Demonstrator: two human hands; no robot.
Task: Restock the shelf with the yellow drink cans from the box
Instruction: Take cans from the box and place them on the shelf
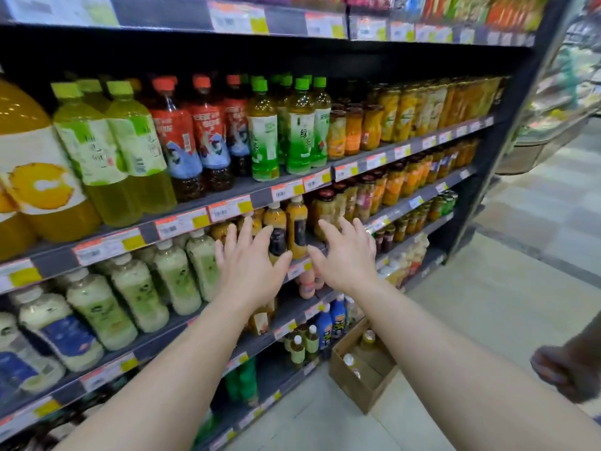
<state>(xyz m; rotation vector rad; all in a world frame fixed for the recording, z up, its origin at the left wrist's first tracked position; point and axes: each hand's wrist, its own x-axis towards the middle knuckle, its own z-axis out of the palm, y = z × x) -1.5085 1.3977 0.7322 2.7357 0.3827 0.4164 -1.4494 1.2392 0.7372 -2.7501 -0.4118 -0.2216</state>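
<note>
Both my arms reach toward the second shelf [302, 270] from the middle. My left hand [248, 262] is open, fingers spread, just left of the yellow drinks with dark labels [287, 227] standing at the shelf front. My right hand [346, 255] is open too, just right of those drinks, holding nothing. A cardboard box [356, 382] stands on the floor below, by the shelf base, with a few yellow drinks [366, 345] left in it. They look like small bottles with pale caps.
Large pale milky bottles [130, 304] fill the shelf left of my hands. Jars of preserved fruit [395, 187] line it to the right. Green and red tea bottles [227, 131] stand one shelf up. A person's dark shoe [566, 372] shows at the right edge on the tiled floor.
</note>
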